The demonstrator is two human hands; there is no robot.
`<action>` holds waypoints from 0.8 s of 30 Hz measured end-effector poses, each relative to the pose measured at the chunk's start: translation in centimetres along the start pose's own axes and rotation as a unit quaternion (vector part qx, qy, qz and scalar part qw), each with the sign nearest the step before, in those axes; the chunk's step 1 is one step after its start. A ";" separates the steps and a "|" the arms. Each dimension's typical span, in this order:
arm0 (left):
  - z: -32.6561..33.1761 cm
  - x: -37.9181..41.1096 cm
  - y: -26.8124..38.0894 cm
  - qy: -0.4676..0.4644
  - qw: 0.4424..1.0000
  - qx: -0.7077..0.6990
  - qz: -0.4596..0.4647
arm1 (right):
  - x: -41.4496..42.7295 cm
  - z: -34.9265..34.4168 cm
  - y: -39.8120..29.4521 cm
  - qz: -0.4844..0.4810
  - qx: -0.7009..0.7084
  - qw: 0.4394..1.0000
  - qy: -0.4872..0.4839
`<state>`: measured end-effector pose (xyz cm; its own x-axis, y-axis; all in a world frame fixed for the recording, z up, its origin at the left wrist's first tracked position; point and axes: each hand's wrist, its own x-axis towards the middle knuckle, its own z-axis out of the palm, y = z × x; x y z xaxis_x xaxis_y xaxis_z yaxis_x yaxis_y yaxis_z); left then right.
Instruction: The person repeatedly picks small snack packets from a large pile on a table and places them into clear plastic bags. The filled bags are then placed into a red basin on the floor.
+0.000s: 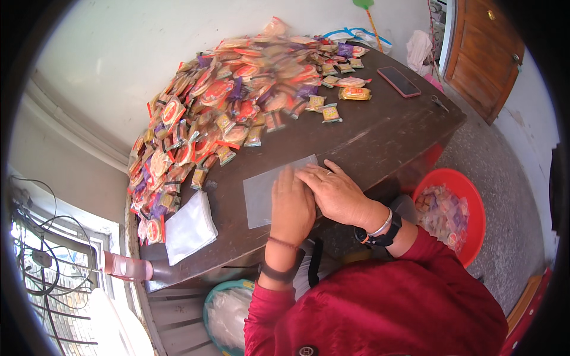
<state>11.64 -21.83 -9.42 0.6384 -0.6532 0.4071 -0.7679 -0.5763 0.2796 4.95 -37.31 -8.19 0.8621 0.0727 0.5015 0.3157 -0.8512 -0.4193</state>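
A clear plastic bag (259,200) lies flat on the dark wooden table (356,142) in front of me. My left hand (291,204) rests over its middle, fingers together and pointing away. Against the left hand's fingertips, my right hand (331,189) touches the bag's right part, its fingers slightly bent; a ring is on one finger. Whether any fingers pinch the bag is hard to tell. Beyond the bag spreads a large heap of individually wrapped snacks (216,93), in red, purple and yellow wrappers. A stack of clear bags (189,229) lies to the left.
At the table's right are a phone (399,82) and small scissors (440,103). A red tub (478,213) of wrapped snacks stands low at the right. Below the table edge is a teal-rimmed basket (208,307) holding clear plastic. A pinkish bottle (129,268) lies at the left corner.
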 end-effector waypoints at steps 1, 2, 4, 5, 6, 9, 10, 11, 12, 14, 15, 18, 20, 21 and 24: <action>0.1 -0.2 -0.3 -0.002 1.000 0.016 -0.002 | 0.0 0.1 -0.1 0.004 -0.017 1.000 -0.011; 0.2 -0.3 -0.5 -0.005 0.999 0.033 -0.003 | 0.0 0.1 -0.2 0.009 -0.034 0.999 -0.022; -0.6 -0.2 -0.4 -0.043 0.998 0.036 -0.036 | -0.1 0.3 0.1 0.005 -0.038 0.999 -0.026; -0.9 -0.2 -0.5 -0.063 0.996 0.037 -0.052 | -0.2 0.3 0.3 0.003 -0.041 0.999 -0.028; -1.0 -0.3 -0.9 -0.053 0.996 0.041 -0.050 | -0.2 0.3 0.2 0.005 -0.044 0.999 -0.031; -1.2 -0.7 -2.0 -0.037 0.997 0.049 -0.054 | -0.2 0.2 0.2 0.008 -0.047 0.998 -0.039; -1.4 -0.7 -2.3 -0.042 0.996 0.049 -0.062 | -0.3 0.1 0.2 0.009 -0.044 0.998 -0.040; -1.6 -0.8 -2.6 -0.047 0.995 0.049 -0.069 | -0.3 0.1 0.2 0.009 -0.041 0.998 -0.041; -1.7 -0.9 -2.9 -0.049 0.995 0.051 -0.072 | -0.3 0.1 0.2 0.009 -0.039 0.998 -0.041; -1.8 -1.2 -3.4 -0.052 0.994 0.056 -0.078 | -0.3 0.1 0.2 0.009 -0.035 0.998 -0.041; -1.9 -1.2 -3.6 -0.056 0.993 0.059 -0.083 | -0.3 0.1 0.2 0.010 -0.034 0.999 -0.041; -2.5 -1.4 -4.0 -0.067 0.990 0.067 -0.100 | -0.4 0.1 0.3 0.009 -0.028 0.999 -0.035; -3.0 -1.6 -4.2 -0.072 0.988 0.073 -0.112 | -0.5 0.3 0.4 0.003 -0.023 0.999 -0.022; -3.3 -1.6 -4.4 -0.073 0.987 0.077 -0.121 | -0.5 0.2 0.4 0.007 -0.022 0.999 -0.027; -3.9 -2.1 -5.1 -0.074 0.984 0.085 -0.138 | -0.5 0.2 0.3 0.012 -0.022 0.999 -0.033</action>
<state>14.04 -15.61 -8.28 0.8316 -0.5177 0.2009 -0.5526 -0.8073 0.2072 4.67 -37.55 -8.73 0.8938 0.0843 0.4404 0.2781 -0.8747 -0.3970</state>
